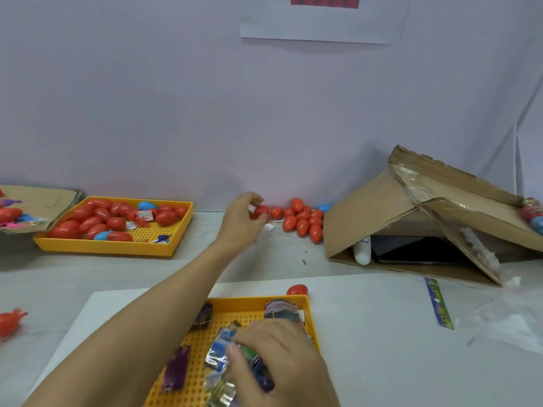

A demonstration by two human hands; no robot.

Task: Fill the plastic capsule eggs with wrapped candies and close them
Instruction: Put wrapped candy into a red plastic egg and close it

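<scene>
My left hand reaches far across the table to a pile of red capsule eggs by the wall, and its fingers curl round the leftmost red egg. My right hand lies low in the near yellow tray and grips a bunch of shiny wrapped candies. More wrapped candies lie in this tray. One red egg sits just behind the tray's far edge.
A second yellow tray at the left holds several red eggs and blue halves. A tilted cardboard box stands at the right over a dark tablet and a white tube. A red toy lies at far left.
</scene>
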